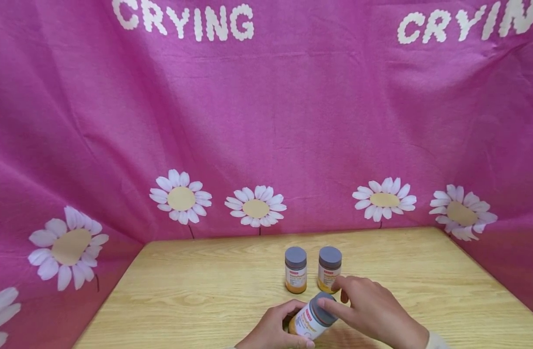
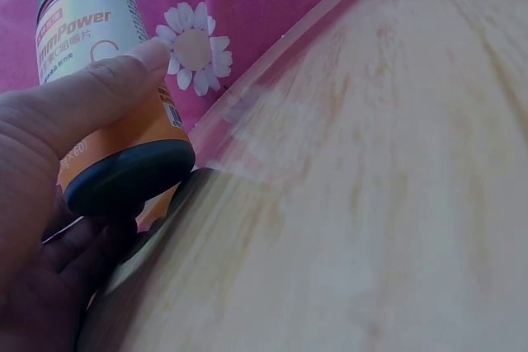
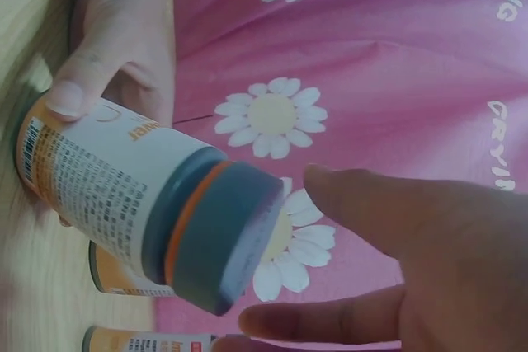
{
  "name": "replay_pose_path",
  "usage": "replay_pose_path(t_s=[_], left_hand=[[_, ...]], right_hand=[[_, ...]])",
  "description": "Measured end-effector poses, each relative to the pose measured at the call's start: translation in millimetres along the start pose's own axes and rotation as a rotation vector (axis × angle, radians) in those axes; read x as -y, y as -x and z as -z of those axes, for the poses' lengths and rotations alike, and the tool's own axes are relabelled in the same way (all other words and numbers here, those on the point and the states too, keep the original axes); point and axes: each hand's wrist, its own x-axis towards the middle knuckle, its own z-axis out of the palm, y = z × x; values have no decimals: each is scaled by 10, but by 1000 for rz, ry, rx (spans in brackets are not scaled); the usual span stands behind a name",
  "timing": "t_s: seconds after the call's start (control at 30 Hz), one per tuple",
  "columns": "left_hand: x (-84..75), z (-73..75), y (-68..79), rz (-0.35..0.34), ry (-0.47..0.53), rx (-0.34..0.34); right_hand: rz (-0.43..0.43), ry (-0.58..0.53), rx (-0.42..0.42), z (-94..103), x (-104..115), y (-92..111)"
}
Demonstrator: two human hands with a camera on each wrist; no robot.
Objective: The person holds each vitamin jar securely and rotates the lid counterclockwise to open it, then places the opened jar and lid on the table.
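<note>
A supplement bottle (image 1: 307, 322) with a grey cap, a white label and an orange lower part is tilted above the table's front, its cap end up and to the right. My left hand (image 1: 272, 325) grips its body, the thumb across the label in the left wrist view. By the cap (image 3: 229, 237) is my right hand (image 1: 373, 309), thumb and fingers spread around it. The right wrist view shows a gap between thumb and cap; whether a finger touches the cap's edge I cannot tell. An orange band (image 3: 191, 220) shows below the cap.
Two similar capped bottles stand upright behind the hands, one on the left (image 1: 296, 277) and one on the right (image 1: 329, 267). The wooden table (image 1: 183, 291) ends at a pink cloth (image 1: 292, 121) with white daisies, hanging at the back and both sides.
</note>
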Motion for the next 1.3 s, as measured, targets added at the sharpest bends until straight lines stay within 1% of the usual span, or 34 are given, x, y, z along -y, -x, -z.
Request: replay_pose_path(t_s=[0.1,0.23,0.33,0.47,0.57,0.63,0.8,1.07,1.17,1.3], left_hand=[[-7,-3,3,12,3,-3],[-12,-12,20,-10,-8,-18],[-12,-16,33,-39,-24,-33],[-4,-17,31,-39,-28,-33],[-1,-11,24,-31,-31,-31],[1,-6,18,-31,-42,-30],[3,1,10,-29,-42,-24],[12,-14,2,-54,-5,-19],[12,-19,4,-61,0,-23],[-4,-20,9,-85,-26,-36]], right_hand=[[-20,24,-3,-27,19,2],[-6,-1,17,-48,22,1],[28,-41,35,-50,10,-5],[110,-73,51,-37,-33,-8],[180,-99,72,-15,-66,-10],[212,-117,92,0,-82,-14],[229,-144,141,24,-97,-28],[284,-140,168,60,-126,-26],[300,-138,169,65,-134,-20],[323,-119,139,63,-129,-7]])
